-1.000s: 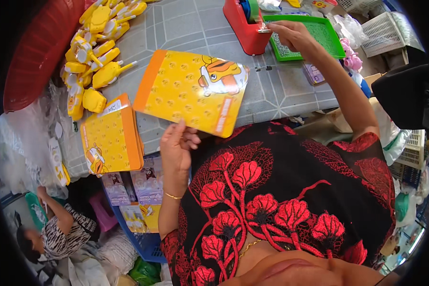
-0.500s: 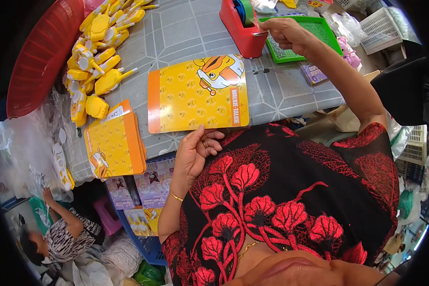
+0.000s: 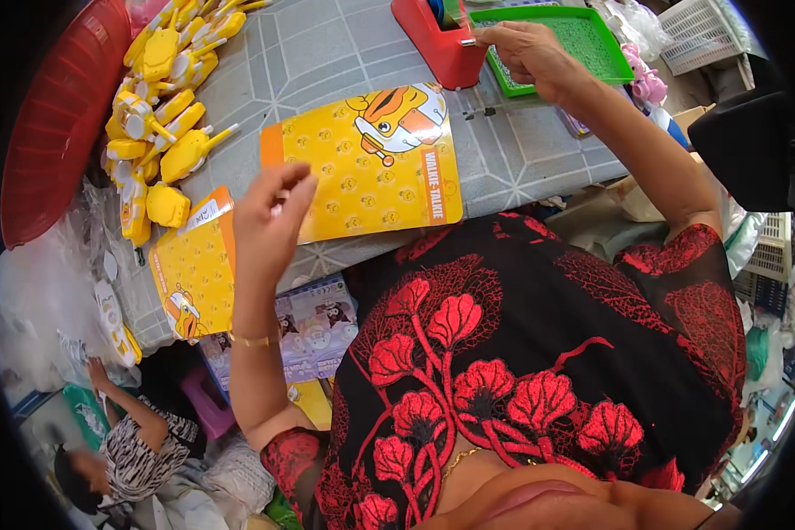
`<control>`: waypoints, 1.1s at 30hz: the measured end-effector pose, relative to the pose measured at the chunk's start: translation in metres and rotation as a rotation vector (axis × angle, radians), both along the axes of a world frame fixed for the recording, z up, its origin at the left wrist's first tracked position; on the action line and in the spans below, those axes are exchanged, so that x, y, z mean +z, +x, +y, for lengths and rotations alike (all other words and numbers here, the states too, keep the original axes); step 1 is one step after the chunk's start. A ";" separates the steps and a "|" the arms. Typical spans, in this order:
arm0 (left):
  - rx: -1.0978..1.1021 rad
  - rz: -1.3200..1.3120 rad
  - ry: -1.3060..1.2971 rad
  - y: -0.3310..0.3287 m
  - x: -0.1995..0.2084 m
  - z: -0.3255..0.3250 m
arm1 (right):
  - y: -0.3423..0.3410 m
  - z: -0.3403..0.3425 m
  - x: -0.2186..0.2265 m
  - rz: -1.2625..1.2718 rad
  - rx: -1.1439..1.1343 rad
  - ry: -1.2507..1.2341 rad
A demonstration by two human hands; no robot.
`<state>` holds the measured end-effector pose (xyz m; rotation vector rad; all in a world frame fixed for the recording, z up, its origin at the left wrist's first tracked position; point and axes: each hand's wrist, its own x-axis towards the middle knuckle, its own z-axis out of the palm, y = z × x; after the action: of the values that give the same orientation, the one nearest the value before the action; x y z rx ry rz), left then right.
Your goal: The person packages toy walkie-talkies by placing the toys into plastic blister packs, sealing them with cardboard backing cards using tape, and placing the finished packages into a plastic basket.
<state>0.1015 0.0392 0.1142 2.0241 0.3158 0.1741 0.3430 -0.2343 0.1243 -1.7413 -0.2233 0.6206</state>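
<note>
From where I operate, the large flat yellow card with an orange side strip and a printed cartoon duck (image 3: 380, 177) lies on the grey patterned desk (image 3: 318, 62), just right of my left grip (image 3: 269, 221), which is over its left end; I cannot tell whether they touch. That grip is half curled, and I cannot tell whether anything is in it. My right grip (image 3: 530, 62) is well apart from the card, beyond its far right corner, fingertips drawn together at the front of the red plastic tape dispenser (image 3: 459, 66); I cannot make out whether they pinch any tape. Under and beyond that grip sits the shallow green plastic tray (image 3: 601, 62). Just left of my left grip lie similar yellow cards (image 3: 201, 274), and farther out to its left spreads a heap of yellow-and-white plastic toys (image 3: 163, 132).
</note>
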 end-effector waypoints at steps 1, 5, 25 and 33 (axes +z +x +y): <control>-0.029 -0.024 0.090 0.013 0.000 0.006 | -0.005 0.001 0.002 0.000 -0.017 0.018; -0.192 -0.190 0.399 0.063 -0.019 0.031 | -0.021 0.003 0.004 0.040 -0.089 0.115; -0.099 0.370 -0.303 0.068 -0.039 0.087 | -0.024 -0.008 -0.019 -0.246 -0.091 0.034; 0.238 0.381 -0.430 0.021 -0.031 0.082 | -0.021 -0.005 -0.030 -0.261 -0.036 -0.006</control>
<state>0.1230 0.1207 0.0837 1.5788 0.7680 -0.1285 0.3217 -0.2395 0.0939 -1.8263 -0.3706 0.3666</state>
